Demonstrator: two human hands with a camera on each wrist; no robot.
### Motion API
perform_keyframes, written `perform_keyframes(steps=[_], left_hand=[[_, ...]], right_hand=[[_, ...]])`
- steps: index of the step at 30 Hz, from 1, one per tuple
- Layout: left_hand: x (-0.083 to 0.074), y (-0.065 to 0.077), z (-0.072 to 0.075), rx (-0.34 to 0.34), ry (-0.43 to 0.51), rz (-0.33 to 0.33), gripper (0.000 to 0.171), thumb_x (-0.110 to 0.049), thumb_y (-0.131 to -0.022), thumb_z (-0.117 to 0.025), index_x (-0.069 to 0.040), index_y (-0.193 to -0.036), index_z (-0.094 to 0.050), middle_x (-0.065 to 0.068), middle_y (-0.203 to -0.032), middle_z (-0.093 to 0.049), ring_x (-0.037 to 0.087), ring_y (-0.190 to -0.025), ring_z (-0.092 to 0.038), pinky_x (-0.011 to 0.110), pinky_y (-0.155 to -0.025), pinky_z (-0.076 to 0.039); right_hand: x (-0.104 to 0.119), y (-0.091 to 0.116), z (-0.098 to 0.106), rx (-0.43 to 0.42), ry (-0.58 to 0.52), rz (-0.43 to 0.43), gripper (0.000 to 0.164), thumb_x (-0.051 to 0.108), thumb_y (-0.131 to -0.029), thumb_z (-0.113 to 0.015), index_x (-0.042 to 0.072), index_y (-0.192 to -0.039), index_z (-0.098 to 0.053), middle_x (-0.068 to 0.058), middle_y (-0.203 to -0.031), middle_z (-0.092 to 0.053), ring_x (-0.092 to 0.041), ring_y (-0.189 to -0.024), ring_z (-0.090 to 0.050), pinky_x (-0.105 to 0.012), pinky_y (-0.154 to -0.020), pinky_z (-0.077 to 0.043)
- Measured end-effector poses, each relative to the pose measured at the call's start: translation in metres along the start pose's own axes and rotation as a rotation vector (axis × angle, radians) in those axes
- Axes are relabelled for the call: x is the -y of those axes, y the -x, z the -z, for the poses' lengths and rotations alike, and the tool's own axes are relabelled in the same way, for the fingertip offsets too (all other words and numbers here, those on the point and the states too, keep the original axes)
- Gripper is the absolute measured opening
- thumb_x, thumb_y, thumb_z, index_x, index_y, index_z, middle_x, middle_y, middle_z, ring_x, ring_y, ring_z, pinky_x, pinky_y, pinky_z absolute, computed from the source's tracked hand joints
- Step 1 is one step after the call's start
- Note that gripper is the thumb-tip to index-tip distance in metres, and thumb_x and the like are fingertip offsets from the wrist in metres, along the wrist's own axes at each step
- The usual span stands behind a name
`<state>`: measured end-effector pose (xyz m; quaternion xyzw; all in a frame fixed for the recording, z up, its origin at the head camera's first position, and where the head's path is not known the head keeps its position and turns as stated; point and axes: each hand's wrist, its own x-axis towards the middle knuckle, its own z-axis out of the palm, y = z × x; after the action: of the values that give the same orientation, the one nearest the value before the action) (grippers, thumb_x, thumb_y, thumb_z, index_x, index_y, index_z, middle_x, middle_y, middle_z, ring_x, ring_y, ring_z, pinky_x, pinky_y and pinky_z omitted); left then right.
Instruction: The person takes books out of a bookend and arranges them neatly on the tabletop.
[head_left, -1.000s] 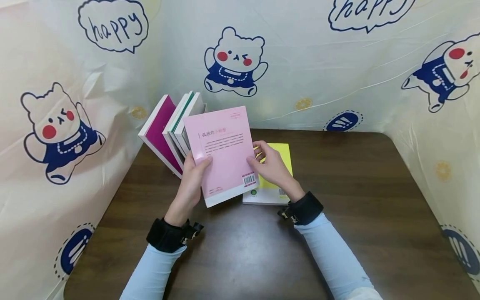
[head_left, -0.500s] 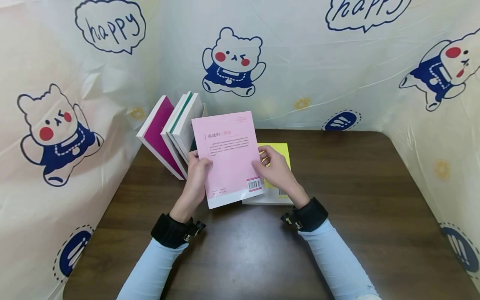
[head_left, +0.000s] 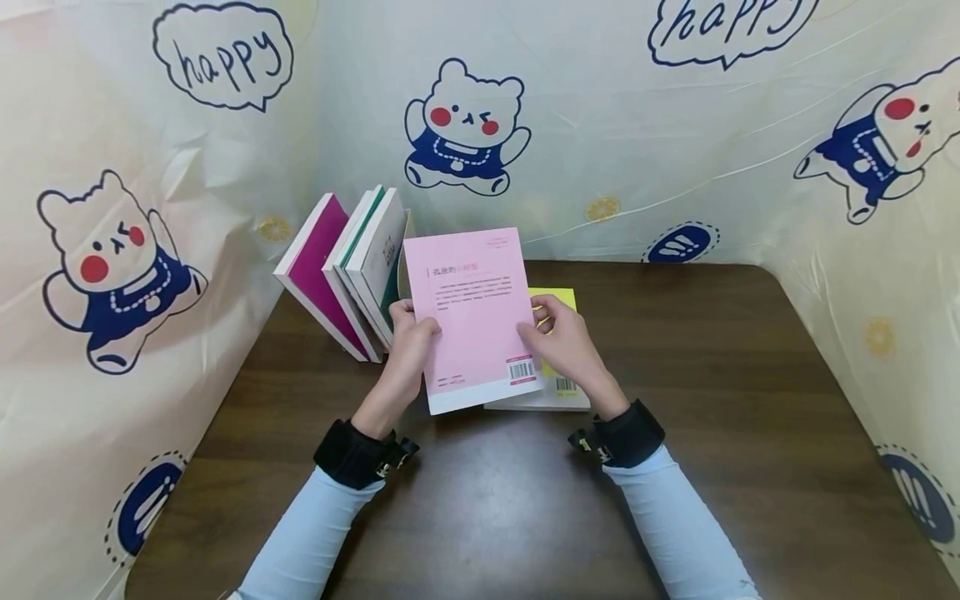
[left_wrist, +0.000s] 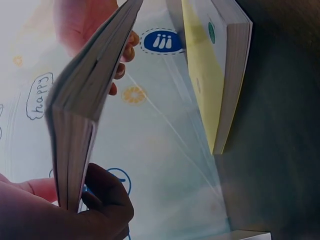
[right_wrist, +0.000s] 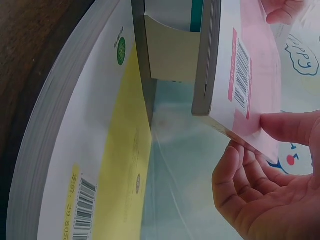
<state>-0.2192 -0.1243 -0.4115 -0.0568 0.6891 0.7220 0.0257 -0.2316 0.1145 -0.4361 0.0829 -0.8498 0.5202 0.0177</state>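
Note:
A pink paperback book [head_left: 476,325] is held up in both hands, its back cover with text and a barcode towards me. My left hand [head_left: 408,346] grips its left edge, thumb on the cover. At the right edge my right hand [head_left: 566,342] pinches it, with the thumb on the cover and fingertips behind, as the right wrist view shows. Behind and below lies a yellow and white book [right_wrist: 100,125], partly hidden by the pink one. The left wrist view shows the page edges of the pink book [left_wrist: 80,105], pages closed together.
Left of the pink book, several books stand tilted in a row, among them a magenta one [head_left: 318,267] and a white one [head_left: 375,242]. A cream-coloured holder [right_wrist: 172,52] is beside them. A patterned sheet [head_left: 600,125] hangs around the dark wooden table [head_left: 712,417].
Both hands have carried the pink book to the right and slightly down, away from the row. It covers more of the yellow book, and more of the row's right end shows.

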Motion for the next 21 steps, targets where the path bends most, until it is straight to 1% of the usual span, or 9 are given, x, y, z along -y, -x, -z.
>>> perform_keyframes(steps=[7, 10, 13, 17, 21], left_hand=[[0.005, -0.002, -0.002, 0.07, -0.07, -0.03, 0.044, 0.002, -0.102, -0.04, -0.006, -0.138, -0.016, 0.024, -0.144, -0.04, 0.035, -0.114, -0.052, 0.039, -0.093, -0.038], [0.008, -0.004, -0.002, 0.086, -0.091, -0.033, 0.048, 0.002, -0.102, -0.041, -0.005, -0.142, -0.015, 0.025, -0.146, -0.037, 0.036, -0.118, -0.049, 0.04, -0.095, -0.038], [0.011, -0.006, -0.003, 0.095, -0.12, -0.037, 0.05, 0.002, -0.102, -0.042, -0.005, -0.144, -0.016, 0.025, -0.149, -0.034, 0.038, -0.124, -0.046, 0.044, -0.1, -0.038], [0.014, -0.006, -0.005, 0.124, -0.169, -0.047, 0.051, 0.003, -0.102, -0.044, -0.004, -0.144, -0.016, 0.025, -0.149, -0.032, 0.039, -0.132, -0.039, 0.05, -0.107, -0.035], [0.017, -0.007, -0.006, 0.161, -0.193, -0.05, 0.051, 0.003, -0.101, -0.044, -0.004, -0.143, -0.016, 0.025, -0.146, -0.031, 0.04, -0.133, -0.037, 0.051, -0.107, -0.033]], right_hand=[[-0.004, 0.001, 0.003, -0.013, 0.013, -0.038, 0.045, 0.015, -0.095, -0.072, -0.001, -0.134, -0.059, -0.02, -0.104, -0.068, -0.033, -0.086, -0.061, -0.033, -0.066, -0.047], [-0.007, 0.002, 0.005, -0.02, 0.015, -0.043, 0.045, 0.016, -0.095, -0.072, -0.002, -0.134, -0.059, -0.021, -0.103, -0.067, -0.035, -0.085, -0.061, -0.033, -0.066, -0.047], [-0.008, 0.004, 0.006, -0.028, 0.021, -0.046, 0.045, 0.016, -0.095, -0.071, -0.003, -0.134, -0.059, -0.02, -0.101, -0.067, -0.034, -0.085, -0.06, -0.033, -0.067, -0.046], [-0.012, 0.007, 0.007, -0.039, 0.032, -0.061, 0.043, 0.014, -0.096, -0.07, -0.004, -0.133, -0.06, -0.02, -0.1, -0.066, -0.031, -0.083, -0.059, -0.032, -0.067, -0.045], [-0.015, 0.008, 0.008, -0.049, 0.039, -0.072, 0.042, 0.014, -0.095, -0.069, -0.005, -0.131, -0.061, -0.02, -0.099, -0.067, -0.031, -0.08, -0.059, -0.033, -0.066, -0.045]])
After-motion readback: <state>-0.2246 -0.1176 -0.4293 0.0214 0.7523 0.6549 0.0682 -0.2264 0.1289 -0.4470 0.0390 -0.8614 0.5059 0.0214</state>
